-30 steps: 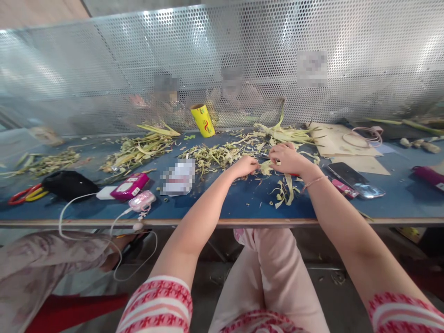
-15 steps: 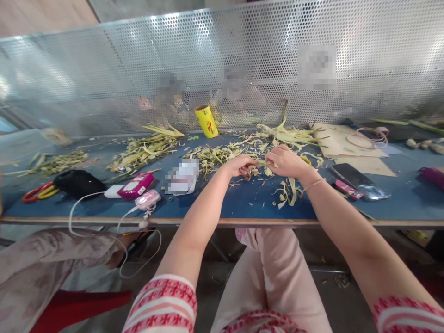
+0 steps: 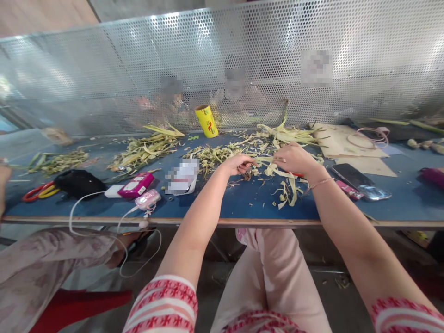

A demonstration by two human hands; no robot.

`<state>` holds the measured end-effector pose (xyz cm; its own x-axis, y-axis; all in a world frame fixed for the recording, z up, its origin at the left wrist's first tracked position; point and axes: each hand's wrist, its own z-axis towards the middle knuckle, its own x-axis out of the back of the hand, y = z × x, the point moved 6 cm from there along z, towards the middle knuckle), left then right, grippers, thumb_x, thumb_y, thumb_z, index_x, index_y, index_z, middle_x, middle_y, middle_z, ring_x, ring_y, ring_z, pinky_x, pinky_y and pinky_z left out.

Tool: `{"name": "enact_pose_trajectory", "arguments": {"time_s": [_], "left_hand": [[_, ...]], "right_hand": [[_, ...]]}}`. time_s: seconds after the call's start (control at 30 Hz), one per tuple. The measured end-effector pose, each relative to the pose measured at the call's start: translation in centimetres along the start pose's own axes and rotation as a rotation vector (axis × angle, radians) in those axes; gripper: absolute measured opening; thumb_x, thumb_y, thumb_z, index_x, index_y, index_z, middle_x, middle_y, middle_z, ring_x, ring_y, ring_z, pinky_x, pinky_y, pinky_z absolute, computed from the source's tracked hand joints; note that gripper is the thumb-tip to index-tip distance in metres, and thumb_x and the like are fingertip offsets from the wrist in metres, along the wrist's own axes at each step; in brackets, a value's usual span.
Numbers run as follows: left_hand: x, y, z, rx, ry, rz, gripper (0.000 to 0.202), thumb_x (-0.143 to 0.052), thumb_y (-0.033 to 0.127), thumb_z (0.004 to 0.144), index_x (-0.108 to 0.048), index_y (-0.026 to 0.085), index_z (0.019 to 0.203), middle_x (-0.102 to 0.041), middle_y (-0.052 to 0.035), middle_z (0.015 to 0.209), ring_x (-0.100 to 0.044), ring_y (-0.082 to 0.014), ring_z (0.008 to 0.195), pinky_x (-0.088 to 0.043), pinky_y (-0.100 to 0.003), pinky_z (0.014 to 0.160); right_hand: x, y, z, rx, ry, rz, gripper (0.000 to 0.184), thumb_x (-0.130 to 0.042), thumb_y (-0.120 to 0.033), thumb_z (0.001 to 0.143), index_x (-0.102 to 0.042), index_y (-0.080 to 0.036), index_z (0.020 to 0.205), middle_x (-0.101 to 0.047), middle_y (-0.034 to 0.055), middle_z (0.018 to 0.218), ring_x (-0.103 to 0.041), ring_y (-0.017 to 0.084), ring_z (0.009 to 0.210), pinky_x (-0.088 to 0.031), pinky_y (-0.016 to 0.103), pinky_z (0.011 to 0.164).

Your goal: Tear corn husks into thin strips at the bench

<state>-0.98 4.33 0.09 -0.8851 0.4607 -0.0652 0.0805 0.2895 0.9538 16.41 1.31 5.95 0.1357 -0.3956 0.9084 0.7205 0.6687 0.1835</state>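
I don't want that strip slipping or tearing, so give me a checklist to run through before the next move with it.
1. Grip of the left hand on the leaf strip: ok, fingers closed on one end.
2. Grip of the right hand on the other end: ok.
3. Strip stretched between the hands: ok, it runs straight across the gap.
4. Blue table under the hands free of clutter: not ok, curled scraps lie there.
5. Phone apart from the right forearm: ok, it lies beside it, not touching.
6. Strip free of tears: cannot tell, too small.
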Motion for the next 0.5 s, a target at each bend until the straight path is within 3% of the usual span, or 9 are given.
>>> {"name": "enact_pose_trajectory", "arguments": {"time_s": [0.17, 0.33, 0.43, 0.5], "left_hand": [[1.1, -0.1, 0.2, 0.022, 0.024, -0.120, 0.021, -0.054, 0.015, 0.089, -0.065, 0.008, 0.072, -0.034, 0.0061, 0.047, -0.021, -0.0007, 0.035, -0.015, -0.015, 0.033], [2.5, -0.2, 0.3, -0.006, 0.119, -0.196, 0.021, -0.050, 0.015, 0.091, -0.060, 0.010, 0.074, -0.035, 0.0072, 0.047, -0.021, -0.0005, 0.035, -0.014, -0.014, 0.034], [2.9, -0.5, 0.5, 0.007, 0.165, -0.179, 0.021, -0.049, 0.015, 0.091, -0.059, 0.010, 0.073, -0.032, 0.0081, 0.047, -0.019, -0.0002, 0.035, -0.012, -0.014, 0.035], [2.7, -0.6, 0.6, 0.018, 0.146, -0.141, 0.021, -0.050, 0.016, 0.091, -0.058, 0.011, 0.072, -0.032, 0.0083, 0.047, -0.018, -0.0002, 0.036, -0.013, -0.014, 0.036]], "right_hand": [[0.2, 1.3, -0.4, -0.074, 0.021, 0.032, 0.028, -0.044, -0.026, 0.093, -0.072, -0.019, 0.090, -0.072, 0.0081, 0.094, -0.063, 0.020, 0.086, -0.039, 0.030, 0.071], [0.7, 3.8, -1.1, -0.318, -0.022, 0.154, 0.026, -0.056, -0.038, 0.088, -0.072, -0.019, 0.090, -0.070, 0.0072, 0.084, -0.060, 0.019, 0.072, -0.039, 0.030, 0.062], [4.7, 2.1, -2.3, -0.307, 0.105, 0.423, 0.028, -0.062, -0.046, 0.084, -0.069, -0.020, 0.076, -0.062, 0.0029, 0.067, -0.053, 0.015, 0.059, -0.040, 0.030, 0.057], [8.8, -0.4, -3.8, -0.203, 0.321, 0.664, 0.030, -0.057, -0.047, 0.090, -0.068, -0.022, 0.077, -0.062, 0.0018, 0.069, -0.055, 0.015, 0.061, -0.045, 0.030, 0.059]]}}
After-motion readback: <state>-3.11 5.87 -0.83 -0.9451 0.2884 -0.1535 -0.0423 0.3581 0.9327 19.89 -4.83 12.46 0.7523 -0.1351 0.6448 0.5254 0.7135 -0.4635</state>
